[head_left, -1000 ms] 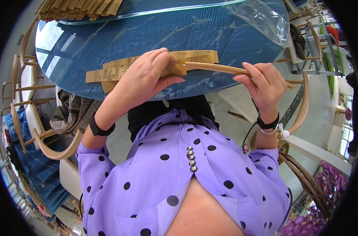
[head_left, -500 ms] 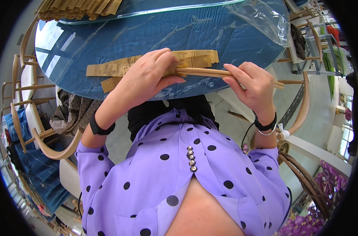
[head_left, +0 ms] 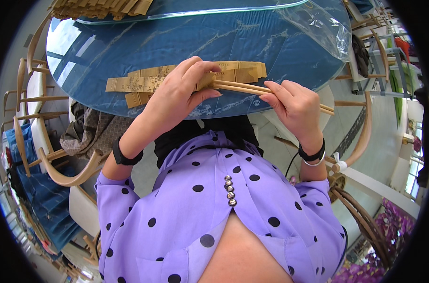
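Note:
My left hand (head_left: 179,92) is closed around a brown paper chopstick sleeve (head_left: 206,81), whose mouth faces right. A pair of pale wooden chopsticks (head_left: 242,87) runs from that mouth to my right hand (head_left: 293,104). Their left tips sit at or just inside the opening; my fingers hide exactly how far. Thumb and fingers of my right hand pinch the sticks, with their other ends sticking out past it. Beneath my left hand, several flat printed paper sleeves (head_left: 138,85) lie fanned on the blue marbled table (head_left: 191,47).
At the far left, a heap of brown paper sleeves (head_left: 101,7) rests by a raised glass edge (head_left: 191,13). Crumpled clear plastic (head_left: 320,28) covers the far right of the table. Wooden chairs (head_left: 66,177) stand at both sides, a patterned brown cloth item (head_left: 94,129) on the left one.
My right hand has shifted slightly left, toward my left hand, bringing the chopsticks along. A little less of their length shows. My left hand keeps its hold on the sleeve.

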